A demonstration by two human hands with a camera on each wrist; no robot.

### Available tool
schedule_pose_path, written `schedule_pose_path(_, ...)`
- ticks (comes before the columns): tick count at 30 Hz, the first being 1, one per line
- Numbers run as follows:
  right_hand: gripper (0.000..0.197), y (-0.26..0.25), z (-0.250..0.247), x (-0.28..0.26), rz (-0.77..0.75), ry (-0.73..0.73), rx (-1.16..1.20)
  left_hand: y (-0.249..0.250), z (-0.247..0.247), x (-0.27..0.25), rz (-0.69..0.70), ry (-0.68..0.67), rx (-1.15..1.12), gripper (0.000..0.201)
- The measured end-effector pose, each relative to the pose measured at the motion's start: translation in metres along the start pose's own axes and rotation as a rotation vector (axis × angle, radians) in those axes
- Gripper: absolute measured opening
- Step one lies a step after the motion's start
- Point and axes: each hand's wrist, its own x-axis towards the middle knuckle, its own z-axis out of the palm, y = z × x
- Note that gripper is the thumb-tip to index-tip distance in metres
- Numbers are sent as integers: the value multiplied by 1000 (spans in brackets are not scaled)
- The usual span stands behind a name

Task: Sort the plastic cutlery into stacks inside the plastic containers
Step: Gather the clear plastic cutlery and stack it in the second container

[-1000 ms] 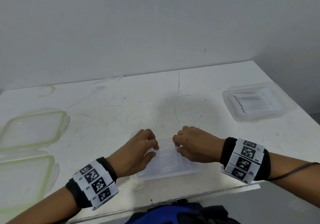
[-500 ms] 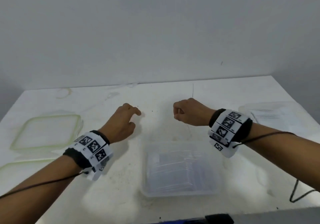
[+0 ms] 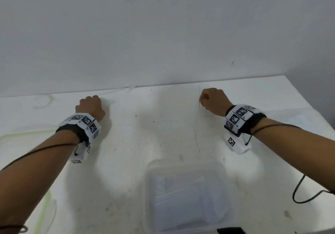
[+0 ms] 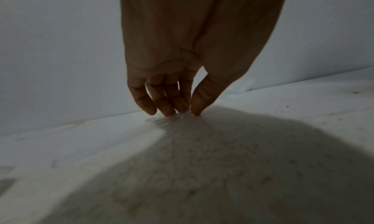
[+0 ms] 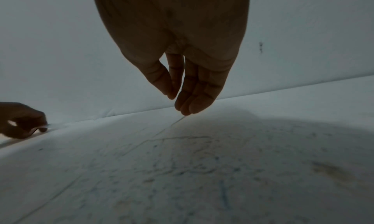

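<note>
Both hands reached far; left wrist view alone shows left hand (image 4: 172, 90) fingertips on clear cutlery (image 4: 170, 119); right hand (image 5: 182, 77) relaxed.

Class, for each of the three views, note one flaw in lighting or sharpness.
Head view: the clear container is smeared by blur. Left wrist view: the left hand is dim, its shadow darkening the table. Right wrist view: the right hand is backlit.

A matt white table (image 3: 163, 143), scuffed, stained and cracked, is sitting under a clear, smooth plastic tub (image 3: 184, 197). Clear plastic cutlery (image 4: 168, 119) is glinting faintly. Black cloth bands (image 3: 253, 123) are carrying printed matt tags.
</note>
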Motion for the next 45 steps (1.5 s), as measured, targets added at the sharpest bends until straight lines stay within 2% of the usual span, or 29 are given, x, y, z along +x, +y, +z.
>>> schedule_pose_path(3,17,11,-10,8,54,68,74,7,2,13,110,56,12,20)
schedule_pose_path(6,20,16,-17,15,114,99,138,17,6,20,247,168,19,19)
schedule_pose_path(9,19,23,-17,17,111,81,94,27,6,27,289,197,-80,24)
schedule_pose_path(12,24,28,-11,11,62,-57,-104,33,5,33,265,150,-154,37)
schedule_pose_path(16,52,15,5,-12,-108,-310,-321,33,6,29,255,115,-87,44)
schedule_pose_path(19,67,-1,22,-36,-187,-431,-435,35,6,16,301,92,-80,43)
schedule_pose_path(23,72,-6,30,-61,-255,-499,-469,34,15,-17,428,78,-164,31)
schedule_pose_path(27,71,6,26,-84,-268,-493,-456,26,22,-51,486,42,-213,19)
schedule_pose_path(32,72,22,28,-115,-258,-472,-452,26,29,-90,442,0,-227,2)
schedule_pose_path(36,83,34,36,-140,-263,-437,-501,25,37,-119,457,14,-247,10)
schedule_pose_path(39,71,39,36,-155,-261,-380,-443,24,40,-139,456,-10,-297,13)
schedule_pose_path(42,51,38,27,-160,-212,-295,-275,25,36,-151,444,-64,-292,17)
schedule_pose_path(45,30,31,13,-158,-176,-209,-141,24,30,-152,365,-114,-370,13)
